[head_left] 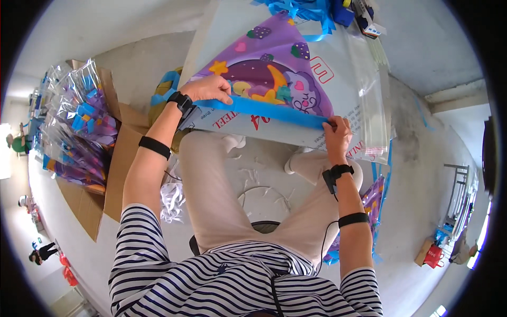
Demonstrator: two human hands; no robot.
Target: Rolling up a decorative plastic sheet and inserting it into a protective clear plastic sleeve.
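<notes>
A purple triangular pennant (264, 58) with a cartoon print lies on a pale board (346, 98) across my knees, its point away from me. Along its near edge runs a flat blue ribbon (274, 112). My left hand (210, 89) rests at the left part of that edge, thumb and fingers pinched on the ribbon. At the right corner, my right hand (338, 134) is closed on the ribbon's other end. The strip between both hands lies fairly straight.
An open cardboard box (119, 174) at left holds several clear-wrapped purple packs (87, 113). Loose blue ribbons (311, 18) and a small box (364, 18) sit at the board's far end. Clear plastic sleeves (375, 116) lie along its right side. White scraps (171, 201) litter the floor.
</notes>
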